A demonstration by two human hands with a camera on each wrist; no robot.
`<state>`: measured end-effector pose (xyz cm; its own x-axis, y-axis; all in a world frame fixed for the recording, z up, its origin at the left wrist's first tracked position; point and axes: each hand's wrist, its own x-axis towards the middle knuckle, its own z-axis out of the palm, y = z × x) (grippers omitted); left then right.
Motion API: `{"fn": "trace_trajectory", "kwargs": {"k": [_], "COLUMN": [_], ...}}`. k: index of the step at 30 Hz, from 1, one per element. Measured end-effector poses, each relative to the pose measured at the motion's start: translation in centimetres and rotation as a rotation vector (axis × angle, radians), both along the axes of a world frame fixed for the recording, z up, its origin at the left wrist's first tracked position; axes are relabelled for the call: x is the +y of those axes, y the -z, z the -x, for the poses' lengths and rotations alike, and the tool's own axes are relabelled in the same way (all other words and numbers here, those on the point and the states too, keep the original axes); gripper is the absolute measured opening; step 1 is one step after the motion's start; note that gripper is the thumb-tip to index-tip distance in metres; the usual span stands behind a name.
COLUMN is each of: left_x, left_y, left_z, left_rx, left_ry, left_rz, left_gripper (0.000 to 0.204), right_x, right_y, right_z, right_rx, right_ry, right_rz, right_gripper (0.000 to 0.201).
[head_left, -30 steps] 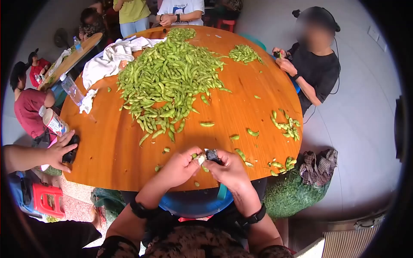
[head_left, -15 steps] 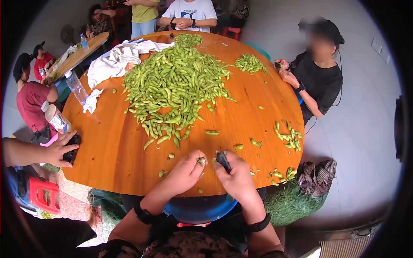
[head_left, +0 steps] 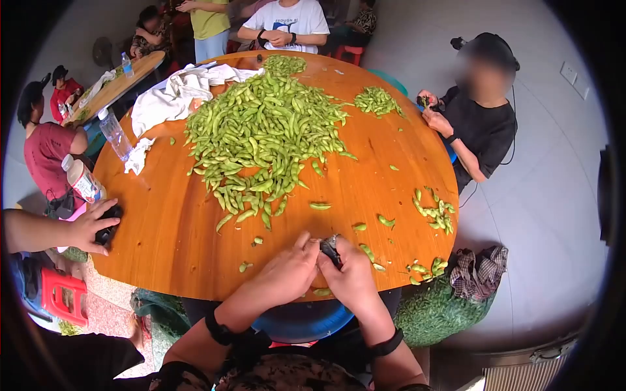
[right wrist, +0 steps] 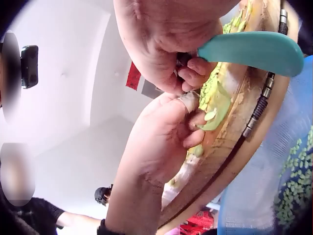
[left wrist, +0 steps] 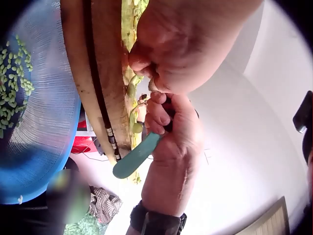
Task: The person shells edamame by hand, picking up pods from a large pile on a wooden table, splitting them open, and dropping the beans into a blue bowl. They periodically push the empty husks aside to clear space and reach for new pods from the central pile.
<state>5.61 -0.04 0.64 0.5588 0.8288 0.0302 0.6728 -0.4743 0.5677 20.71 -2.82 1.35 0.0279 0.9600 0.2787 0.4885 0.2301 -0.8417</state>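
Note:
My left hand [head_left: 287,274] pinches a green soybean pod [right wrist: 220,108] at the table's near edge; a pale bean [right wrist: 210,116] shows at the pod. A light wrap [right wrist: 189,102] covers the tip of the left thumb. Right against it, my right hand [head_left: 355,275] grips a tool with a flat teal handle [left wrist: 137,157], which sticks out below the fist. A dark piece [head_left: 331,250] shows at the right thumb and forefinger; the tool's working end is hidden. A large heap of pods [head_left: 261,137] covers the middle of the round wooden table [head_left: 163,241].
Under the table edge sits a blue basin [left wrist: 54,98] with shelled beans [left wrist: 12,85]. Loose pods [head_left: 435,210] lie to the right. A white cloth [head_left: 166,101] and bottles [head_left: 116,135] stand left, near another person's hand [head_left: 91,228]. A person [head_left: 479,124] works across at the right.
One second ago the hands were together at a pod; half a second ago they had drawn apart. Now they meet again, the left hand having moved right and slightly down.

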Motion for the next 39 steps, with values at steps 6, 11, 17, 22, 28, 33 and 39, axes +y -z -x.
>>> {"fn": "trace_trajectory", "kwargs": {"k": [6,11,17,22,28,33,39], "left_x": [-0.1,-1.9,-2.0,-1.1,-1.7,-1.9,-1.8], "left_y": [0.9,-0.5,-0.7,1.3,1.0,0.2,1.4], "left_z": [0.1,0.2,-0.3,0.0,0.2,-0.2,-0.8], "left_rx": [-0.367,-0.44,-0.467,-0.577,-0.69,-0.964,-0.954], "left_ry": [0.08,-0.221,-0.147,-0.018,-0.093,-0.132,-0.163], "left_rz": [-0.042,0.04,0.049,-0.019,0.54,0.87,0.741], "left_gripper": [0.044,0.024,0.018,0.024,0.025,0.012,0.01], "right_x": [0.6,0.0,-0.5,-0.9,-0.6,-0.6,-0.2], "right_y": [0.8,-0.3,0.0,-1.6,-1.4,-1.2,-1.1], "right_z": [-1.2,-0.4,0.0,-0.9,-1.7,-1.4,-1.5], "right_rx": [0.116,-0.016,0.126,0.682,0.943,0.889,0.964], "right_ry": [0.079,0.237,0.208,-0.026,-0.179,-0.149,-0.092], "right_rz": [0.089,-0.013,-0.051,0.338,0.637,0.599,0.565], "right_gripper": [0.015,0.016,0.015,0.012,0.009,0.009,0.01]}}
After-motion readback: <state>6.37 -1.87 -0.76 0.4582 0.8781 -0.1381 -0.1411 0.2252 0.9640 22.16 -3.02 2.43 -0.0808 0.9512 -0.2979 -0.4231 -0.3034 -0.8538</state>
